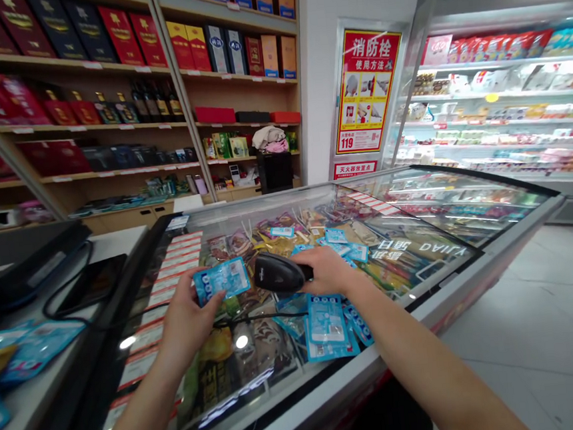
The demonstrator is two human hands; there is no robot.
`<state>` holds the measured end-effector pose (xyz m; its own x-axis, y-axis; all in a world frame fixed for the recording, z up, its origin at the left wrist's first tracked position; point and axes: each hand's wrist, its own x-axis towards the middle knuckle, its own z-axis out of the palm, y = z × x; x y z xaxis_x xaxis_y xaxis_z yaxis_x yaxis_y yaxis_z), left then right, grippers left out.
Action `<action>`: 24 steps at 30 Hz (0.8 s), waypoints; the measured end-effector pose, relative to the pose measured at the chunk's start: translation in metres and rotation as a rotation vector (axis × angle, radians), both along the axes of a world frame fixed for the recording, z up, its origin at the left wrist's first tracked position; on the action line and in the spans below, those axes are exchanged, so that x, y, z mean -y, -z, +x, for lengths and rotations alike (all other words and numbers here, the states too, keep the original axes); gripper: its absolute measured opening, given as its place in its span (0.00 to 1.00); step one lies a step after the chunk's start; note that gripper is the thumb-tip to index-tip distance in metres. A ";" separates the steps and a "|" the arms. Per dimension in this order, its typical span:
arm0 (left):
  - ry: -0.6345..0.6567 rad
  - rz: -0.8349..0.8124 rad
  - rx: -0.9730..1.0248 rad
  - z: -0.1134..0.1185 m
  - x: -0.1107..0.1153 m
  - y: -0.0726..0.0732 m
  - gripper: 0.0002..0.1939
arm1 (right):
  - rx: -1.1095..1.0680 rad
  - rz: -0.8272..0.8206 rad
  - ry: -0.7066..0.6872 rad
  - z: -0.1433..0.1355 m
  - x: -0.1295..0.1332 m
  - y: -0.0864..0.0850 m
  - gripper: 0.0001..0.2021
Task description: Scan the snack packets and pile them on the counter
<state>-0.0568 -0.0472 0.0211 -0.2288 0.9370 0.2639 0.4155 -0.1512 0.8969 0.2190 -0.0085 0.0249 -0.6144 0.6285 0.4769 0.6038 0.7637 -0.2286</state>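
Between thumb and fingers, my left hand (pixel 192 313) grips a small blue snack packet (pixel 229 279) above the freezer's glass lid. My right hand (pixel 325 270) is wrapped round the handle of a black barcode scanner (pixel 277 273), whose head points left at the packet, a small gap apart. The scanner's black cable (pixel 255 317) trails left over the glass. Below my right wrist, several similar blue packets (pixel 327 322) lie in a pile on the lid. More blue packets (pixel 336 236) are scattered just beyond the right hand.
The glass-topped chest freezer (pixel 444 298) stretches away to the right. At left, a counter (pixel 36 391) bears a black machine (pixel 25 264), a dark phone-like slab (pixel 92 283) and more blue packets (pixel 42 350). Shelves of boxes (pixel 120 35) and a lit refrigerated case (pixel 506 88) stand behind.
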 end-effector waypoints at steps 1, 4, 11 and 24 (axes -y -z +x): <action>0.006 0.005 -0.016 0.000 0.000 0.000 0.28 | 0.019 -0.005 0.002 -0.002 0.001 0.000 0.17; 0.009 0.021 -0.073 -0.001 -0.001 0.002 0.27 | 0.065 -0.021 0.009 -0.005 0.004 -0.001 0.16; 0.002 0.049 -0.177 -0.002 -0.003 0.008 0.27 | 0.095 -0.026 0.026 -0.007 0.005 -0.003 0.14; 0.008 0.039 -0.196 -0.003 -0.001 0.009 0.27 | 0.050 -0.029 0.031 -0.007 0.006 -0.003 0.12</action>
<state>-0.0599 -0.0459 0.0123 -0.1617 0.9268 0.3389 0.5806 -0.1884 0.7921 0.2121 -0.0143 0.0278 -0.6175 0.6604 0.4273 0.6381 0.7382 -0.2189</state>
